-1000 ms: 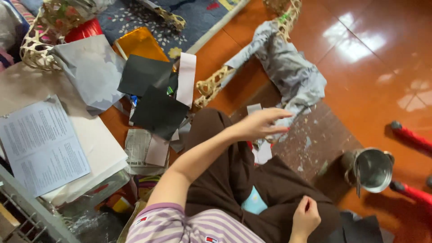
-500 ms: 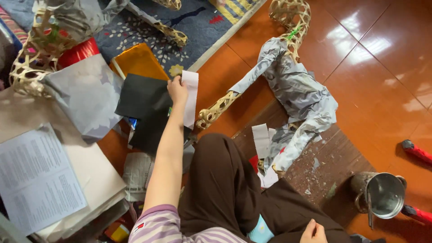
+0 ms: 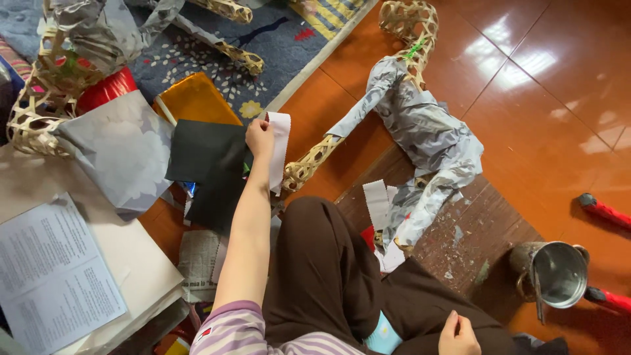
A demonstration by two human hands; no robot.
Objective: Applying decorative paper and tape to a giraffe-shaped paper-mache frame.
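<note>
So, left hand (image 3: 259, 137) stretched out, fingers pinching white paper strip (image 3: 279, 158) at its upper edge, by rug edge (image 3: 309, 69) on floor. Strip looks light, floppy, tears easily; I'd pinch near end. Right hand (image 3: 458, 334) loosely curled on lap, holding nothing.

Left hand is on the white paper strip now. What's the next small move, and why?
Probably lift the white strip clear: the left hand pinches its edge beside the black sheets, while the paper-covered bamboo figure still shows bare weave.
</note>
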